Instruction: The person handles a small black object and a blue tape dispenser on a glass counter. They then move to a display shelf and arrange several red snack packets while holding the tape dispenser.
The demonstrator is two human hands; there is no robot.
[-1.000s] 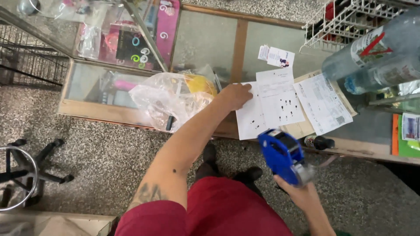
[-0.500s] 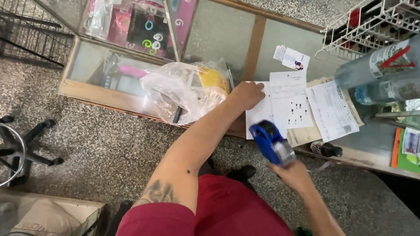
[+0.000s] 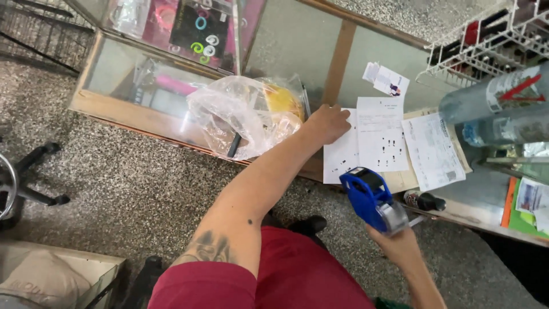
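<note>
Head view, looking down, listed left to right. Office chair base (image 3: 23,189): black legs on speckled floor, far left edge. Cardboard box (image 3: 54,277): lower left corner, pale bag inside. Glass display case (image 3: 171,86): wooden frame, coloured packaged goods visible beneath the glass; its top served as the surface. Clear plastic bag (image 3: 246,117): crumpled, lay on the surface at the front edge, holding a yellow item and a dark handle-like piece. Left hand (image 3: 329,123): arm extended across the frame, palm down, fingers flat and lightly spread, pressed on the upper left corner of a white paper sheet (image 3: 342,157); gripped nothing. Second paper sheet (image 3: 382,134): lay just right of the first, overlapping it, marked with small dark spots. Small card (image 3: 386,79): lay further back on the glass. Blue label gun (image 3: 372,197): held below the sheets, off the front edge of the surface, over the floor. Right hand (image 3: 400,246): closed around the grip of the label gun. Black marker (image 3: 423,200): lay on the surface edge just right of the gun. Printed form (image 3: 437,150): lay right of the sheets. White wire rack (image 3: 486,40): upper right. Plastic bottles (image 3: 497,109): lay at far right.
</note>
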